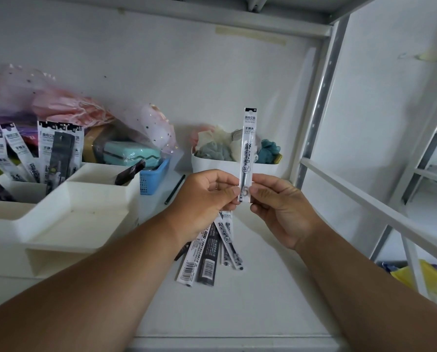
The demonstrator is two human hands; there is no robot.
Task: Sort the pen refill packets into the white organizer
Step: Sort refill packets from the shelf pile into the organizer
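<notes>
Pinching one long white pen refill packet upright between both hands, I have my left hand and right hand closed on its lower end. Below them, a fan of black and white refill packets lies mid-shelf. My white plastic compartment organizer sits toward the shelf's left edge, packets standing in its rear slots.

You read, on the upright refill packet, 晨光文具 at the top, 子弹头 beneath it, large vertical 舒写芯 down the middle, on the packets in the white organizer, 子弹头, a barcode, digits illegible, on the fanned packets.
</notes>
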